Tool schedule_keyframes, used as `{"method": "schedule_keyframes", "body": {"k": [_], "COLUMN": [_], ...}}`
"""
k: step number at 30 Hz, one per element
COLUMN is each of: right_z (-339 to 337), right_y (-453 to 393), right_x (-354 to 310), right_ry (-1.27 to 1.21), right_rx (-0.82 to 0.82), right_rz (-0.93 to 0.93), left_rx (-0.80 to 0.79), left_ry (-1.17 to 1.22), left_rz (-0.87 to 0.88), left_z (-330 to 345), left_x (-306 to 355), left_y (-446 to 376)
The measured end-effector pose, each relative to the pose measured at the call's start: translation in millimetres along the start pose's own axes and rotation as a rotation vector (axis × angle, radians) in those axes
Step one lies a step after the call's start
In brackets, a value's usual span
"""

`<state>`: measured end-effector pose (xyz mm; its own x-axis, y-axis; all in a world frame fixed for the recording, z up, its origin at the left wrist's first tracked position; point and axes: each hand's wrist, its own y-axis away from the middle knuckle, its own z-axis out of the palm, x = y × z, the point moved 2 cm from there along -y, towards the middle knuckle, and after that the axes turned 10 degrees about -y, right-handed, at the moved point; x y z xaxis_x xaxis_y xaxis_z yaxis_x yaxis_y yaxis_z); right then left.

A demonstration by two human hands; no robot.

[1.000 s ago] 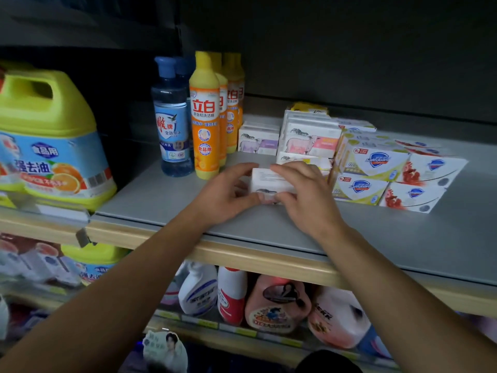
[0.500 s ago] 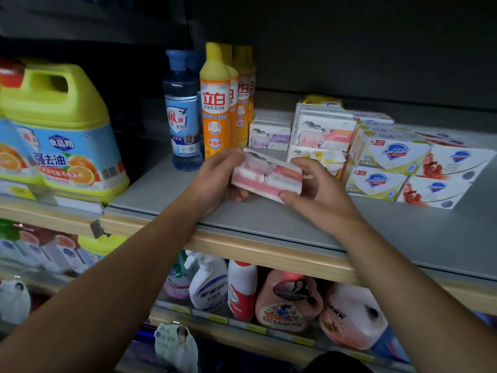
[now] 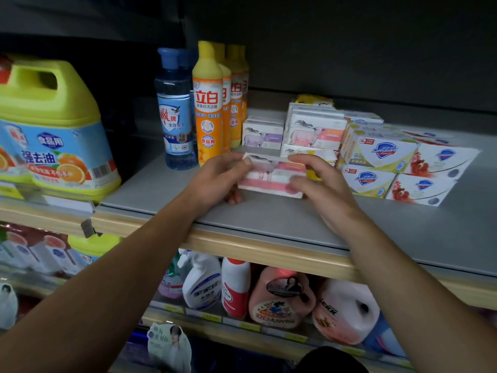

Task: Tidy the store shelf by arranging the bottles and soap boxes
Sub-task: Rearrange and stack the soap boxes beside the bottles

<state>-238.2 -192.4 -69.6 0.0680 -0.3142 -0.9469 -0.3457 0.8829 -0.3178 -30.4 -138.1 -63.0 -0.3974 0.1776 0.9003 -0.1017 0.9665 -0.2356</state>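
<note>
Left hand: the left hand [image 3: 215, 181] grips the left end of the pink soap box [image 3: 271, 176], thumb on top, fingers curled beneath.
Right hand: the right hand [image 3: 322, 184] pinches the right end of the same box, fingers over its top edge and front face.
Pink soap box: held between both hands just over the front of the grey shelf [image 3: 269, 219], long side across, printed face tilted toward the camera; image blurred.
Soap stacks: white sheep-print boxes [image 3: 314, 130] behind the held box; Safeguard boxes [image 3: 376, 160] stacked to their right.
Bottles: blue bottle [image 3: 174, 111] and a row of orange bottles [image 3: 208, 109] standing upright at the shelf's back left.
Neighbouring shelf: yellow-green jug [image 3: 53, 125] at far left.
</note>
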Motion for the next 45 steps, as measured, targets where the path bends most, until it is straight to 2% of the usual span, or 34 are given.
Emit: {"method": "schedule_keyframes", "body": {"k": [4, 8, 12, 16, 19, 22, 25, 29, 31, 34, 38, 40, 42, 45], "right_z": [5, 4, 4, 6, 10, 10, 9, 10, 10, 10, 5, -1, -8, -15], "right_y": [1, -5, -3, 0, 2, 2, 3, 3, 3, 3, 1, -8, -24, -55], "right_x": [5, 14, 11, 4, 1, 0, -1, 2, 5, 7, -14, -32, -47, -61], "right_ry": [0.077, 0.257, 0.392, 0.455, 0.486, 0.486, 0.416, 0.265, 0.344, 0.468, 0.468, 0.54, 0.642, 0.822], "right_rx": [-0.042, 0.003, 0.072, 0.062, 0.02, 0.017, 0.064, 0.042, 0.002, -0.001, 0.151, 0.22, 0.256, 0.209], "right_rz": [-0.088, -0.024, -0.16, -0.328, -0.425, -0.439, -0.418, -0.214, -0.174, -0.204, -0.353, -0.442, -0.469, -0.397], "left_rx": [0.003, -0.067, -0.057, -0.022, 0.033, 0.034, 0.052, 0.236, 0.272, 0.294, 0.356, 0.325, 0.21, 0.026], "left_ry": [0.014, 0.155, 0.185, 0.232, 0.132, 0.048, 0.117, -0.166, -0.243, -0.344, -0.617, -0.775, -0.931, -1.187], "left_rz": [0.046, 0.086, 0.137, 0.123, 0.144, 0.149, 0.094, 0.133, 0.145, 0.194, 0.291, 0.382, 0.442, 0.402], "left_z": [-3, -6, -7, -5, -6, -7, -4, -2, -2, 1, 2, 5, 14, 29], "left_x": [-4, -7, -7, -7, -8, -9, -6, -4, -4, -3, 6, 15, 26, 34], "left_y": [0, 0, 1, 1, 0, -1, 2, 3, 3, 5, 10, 9, 4, -8]}}
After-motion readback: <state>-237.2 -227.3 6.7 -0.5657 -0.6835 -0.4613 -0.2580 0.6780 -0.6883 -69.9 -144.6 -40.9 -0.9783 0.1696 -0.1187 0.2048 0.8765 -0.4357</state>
